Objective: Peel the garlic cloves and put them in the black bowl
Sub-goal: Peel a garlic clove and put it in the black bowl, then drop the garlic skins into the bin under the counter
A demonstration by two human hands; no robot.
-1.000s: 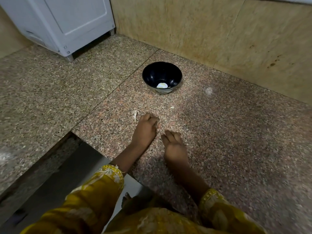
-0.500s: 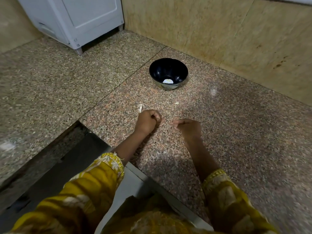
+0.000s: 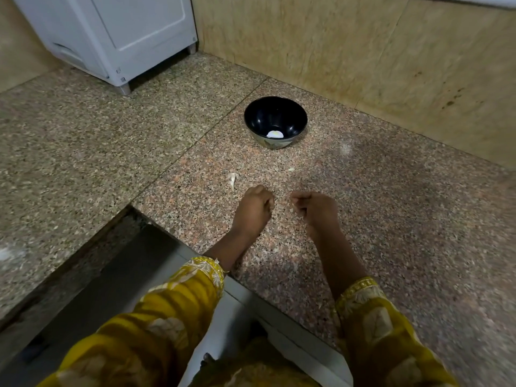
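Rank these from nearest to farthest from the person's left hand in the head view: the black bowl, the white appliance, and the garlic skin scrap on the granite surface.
1. garlic skin scrap: just ahead of the left hand, slightly to its left.
2. black bowl: farther ahead, slightly to the right.
3. white appliance: farthest, at the back left.

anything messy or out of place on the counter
A pale scrap of garlic peel lies loose on the granite counter just beyond the left hand, and a smaller pale bit sits nearer the black bowl. Nothing else stands out.
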